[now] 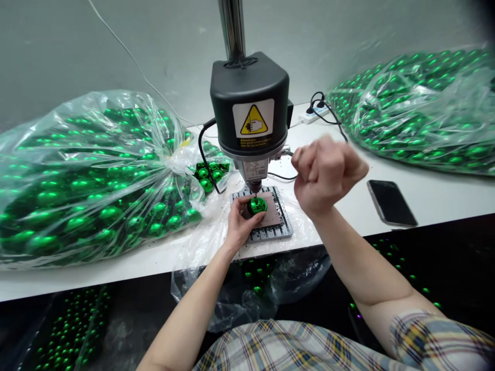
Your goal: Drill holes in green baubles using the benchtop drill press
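while our left hand [238, 224] pinches a shiny green ball [258, 206] between thumb and fingers, our right hand [323, 175] is curled into a fist, its fingers folded around the outer end of a lever [286, 151]. that lever joins the right side of a black drill press [251, 103]. the ball sits on a pinkish board [275, 206] over a slotted metal base [286, 233], just beyond our left palm, with dark crumbs scattered around it. a drill bit [256, 198] comes down from above, between our left thumb and fingertips, to the top of the ball; we cannot tell whether it has gone in.

to the left of our left fingers, a tied clear bag [96, 180] bulges with more green balls, and a second bag [421, 118] lies beyond our right fist, off to the right. a phone [392, 202] rests on the white desk [348, 214] right of our right fingers, and a power strip [313, 114] sits behind them. plastic film [228, 304] hangs over the near edge, below our left fingers.
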A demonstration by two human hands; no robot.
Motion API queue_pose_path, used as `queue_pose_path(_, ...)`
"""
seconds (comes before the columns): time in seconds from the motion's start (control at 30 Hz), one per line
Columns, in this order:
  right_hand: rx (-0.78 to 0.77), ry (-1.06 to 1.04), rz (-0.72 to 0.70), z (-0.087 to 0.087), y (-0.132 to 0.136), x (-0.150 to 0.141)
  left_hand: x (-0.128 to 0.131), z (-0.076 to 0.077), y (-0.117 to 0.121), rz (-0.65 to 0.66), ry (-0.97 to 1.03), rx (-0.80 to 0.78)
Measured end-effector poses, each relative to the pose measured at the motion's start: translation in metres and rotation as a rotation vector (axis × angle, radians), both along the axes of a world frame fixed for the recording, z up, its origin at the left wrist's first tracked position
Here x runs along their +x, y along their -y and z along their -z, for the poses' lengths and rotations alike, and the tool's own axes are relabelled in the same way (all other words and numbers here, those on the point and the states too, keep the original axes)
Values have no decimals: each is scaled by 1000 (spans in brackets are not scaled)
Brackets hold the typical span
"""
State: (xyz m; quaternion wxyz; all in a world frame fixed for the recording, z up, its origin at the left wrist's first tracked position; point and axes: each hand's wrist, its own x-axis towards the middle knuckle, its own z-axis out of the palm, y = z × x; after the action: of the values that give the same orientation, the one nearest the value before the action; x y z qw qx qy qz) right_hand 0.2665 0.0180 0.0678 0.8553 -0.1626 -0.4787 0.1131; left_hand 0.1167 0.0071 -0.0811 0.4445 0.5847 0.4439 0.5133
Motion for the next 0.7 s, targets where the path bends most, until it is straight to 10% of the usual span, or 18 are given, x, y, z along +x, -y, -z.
queue_pose_path(0.2, -361, -20, -141, -63, -32, 2, -6, -16, 35, -187, -174, 119)
queue_pose_path(0.37, -364, 26, -187, -62, -39, 9, -42, -26, 101, 260, -681, 307)
queue_pose_path(0.43, -341, 29, -184, -59, -38, 9, -62, -29, 105, 206, -697, 344)
queue_pose_path(0.57, -327, 14, -182, -59, -37, 7, -95, -44, 41, -306, -510, 278)
queue_pose_path(0.7, -321, -10, -169, -59, -38, 5, -98, -58, -70, -243, -512, 166)
